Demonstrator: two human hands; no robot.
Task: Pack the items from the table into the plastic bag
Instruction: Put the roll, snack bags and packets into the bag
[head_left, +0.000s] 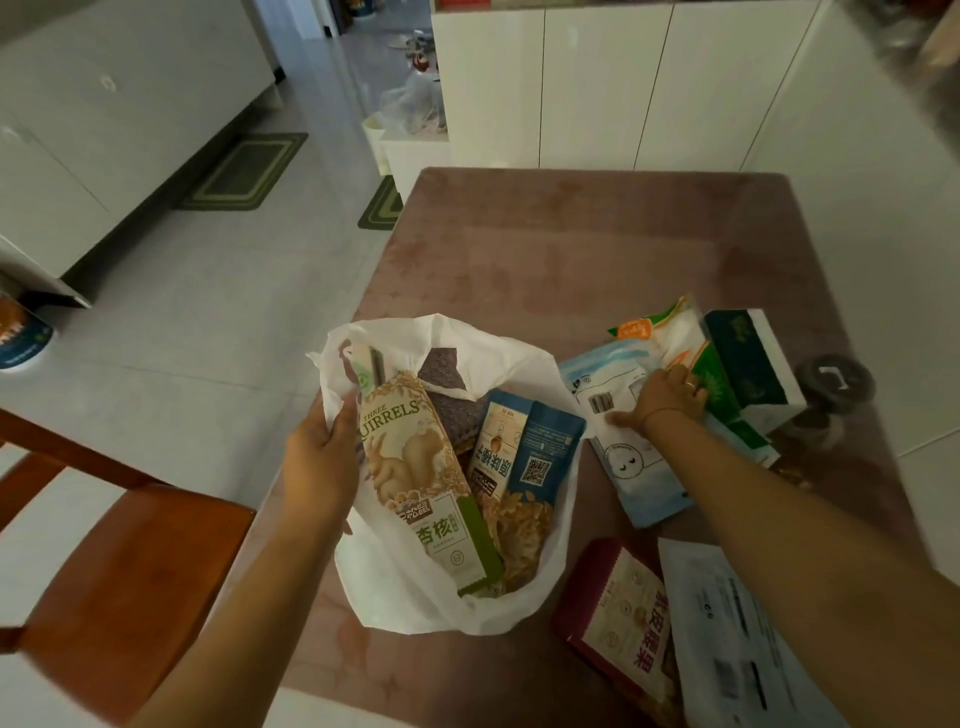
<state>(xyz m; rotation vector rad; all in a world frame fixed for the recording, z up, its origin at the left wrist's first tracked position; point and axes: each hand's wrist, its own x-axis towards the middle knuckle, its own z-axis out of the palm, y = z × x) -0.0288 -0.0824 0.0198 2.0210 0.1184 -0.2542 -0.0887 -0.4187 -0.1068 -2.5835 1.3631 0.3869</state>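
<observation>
A white plastic bag (519, 358) lies open on the pink table (571, 249). Inside it are a beige squirrel snack pack (415, 467), a blue nut pouch (524, 447) and a purple pack (452, 400). My left hand (319, 457) grips the bag's left rim and holds it open. My right hand (665, 400) rests with spread fingers on a light blue and white pouch (628, 457) to the right of the bag. Beside that pouch lie an orange and white packet (670, 327) and a green tissue box (748, 369).
A dark red snack pack (618, 618) and a white mailer with labels (727, 634) lie near the table's front right. A dark round object (836, 379) sits at the right edge. A wooden chair (119, 566) stands to the left. White cabinets (623, 83) are behind.
</observation>
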